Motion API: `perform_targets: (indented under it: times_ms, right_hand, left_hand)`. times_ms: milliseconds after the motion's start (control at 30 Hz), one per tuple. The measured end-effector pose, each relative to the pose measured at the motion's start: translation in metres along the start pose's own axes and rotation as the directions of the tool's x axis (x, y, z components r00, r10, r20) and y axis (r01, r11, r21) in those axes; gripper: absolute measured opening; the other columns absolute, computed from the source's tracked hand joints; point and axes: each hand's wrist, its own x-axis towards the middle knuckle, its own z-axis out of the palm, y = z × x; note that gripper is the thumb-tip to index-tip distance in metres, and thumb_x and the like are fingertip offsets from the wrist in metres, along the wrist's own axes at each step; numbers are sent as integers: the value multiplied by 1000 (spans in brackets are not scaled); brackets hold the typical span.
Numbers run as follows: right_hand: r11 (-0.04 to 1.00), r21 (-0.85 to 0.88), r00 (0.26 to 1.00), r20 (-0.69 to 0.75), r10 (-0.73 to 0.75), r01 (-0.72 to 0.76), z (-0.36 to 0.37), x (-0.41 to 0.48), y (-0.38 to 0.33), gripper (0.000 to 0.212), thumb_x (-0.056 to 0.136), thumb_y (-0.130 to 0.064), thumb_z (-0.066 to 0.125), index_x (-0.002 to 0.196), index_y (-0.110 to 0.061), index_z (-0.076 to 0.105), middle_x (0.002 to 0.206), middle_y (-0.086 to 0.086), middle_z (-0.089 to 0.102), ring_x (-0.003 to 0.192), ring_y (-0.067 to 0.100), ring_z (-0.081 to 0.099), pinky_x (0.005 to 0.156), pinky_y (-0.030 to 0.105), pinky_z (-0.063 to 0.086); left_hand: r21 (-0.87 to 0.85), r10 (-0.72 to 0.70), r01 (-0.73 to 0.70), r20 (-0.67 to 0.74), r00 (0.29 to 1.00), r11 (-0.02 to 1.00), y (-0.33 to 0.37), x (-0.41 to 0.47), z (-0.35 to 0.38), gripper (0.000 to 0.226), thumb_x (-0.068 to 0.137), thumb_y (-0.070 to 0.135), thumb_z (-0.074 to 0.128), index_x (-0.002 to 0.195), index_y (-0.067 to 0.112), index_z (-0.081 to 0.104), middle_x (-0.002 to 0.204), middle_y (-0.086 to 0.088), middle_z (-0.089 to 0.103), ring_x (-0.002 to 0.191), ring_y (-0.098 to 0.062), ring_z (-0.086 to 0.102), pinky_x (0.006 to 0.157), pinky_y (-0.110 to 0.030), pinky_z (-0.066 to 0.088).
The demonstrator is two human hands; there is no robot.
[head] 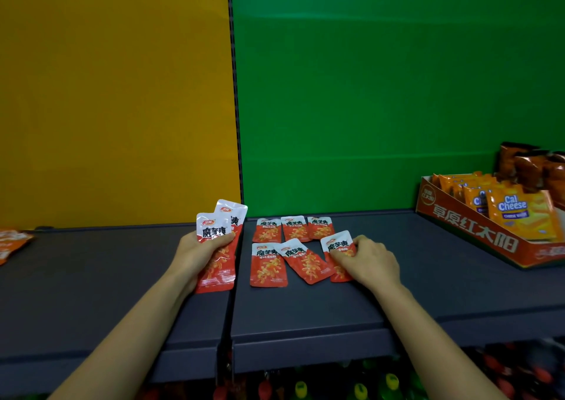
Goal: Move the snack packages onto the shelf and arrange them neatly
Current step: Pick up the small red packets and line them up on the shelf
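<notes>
While left hand (195,251) grips packets (214,232), right hand (371,262) pinches packet (337,243), box (477,237) apart.

Your bare arms reach in from the lower corners of the view, left forearm (131,323) and right forearm (434,329) angling toward the middle. Your left hand (198,251) is upright, fingers wrapped behind two fanned snack packets (218,274), thumb clamped across their fronts. Your right hand (371,260) sits palm-down, knuckles up, fingers curled with their tips on a single packet (337,242). Whether they pinch it or merely press on it cannot be told from this angle.
</notes>
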Motion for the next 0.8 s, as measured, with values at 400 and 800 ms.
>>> perform_targets:
  times_ms: [400,800]
  right_hand:
    - [996,-57,998,1,-67,67,3,1,-2,52,85,-57,50,110,-13,57,109,6,64,104,25,58,88,37,43]
    - [769,129,747,182,-639,627,-2,-21,7,47,89,-54,48,134,-42,45,146,-25,36,139,-2,21,112,29,25]
  left_hand:
    - [6,-4,4,-2,1000,1000,-1,1,0,26,77,12,73,102,9,65,80,-9,71,61,-19,66,49,-25,51]
    - [10,8,-8,-1,1000,1000,-1,1,-2,17,78,12,73,93,12,66,77,-7,71,53,-15,66,47,-24,50]
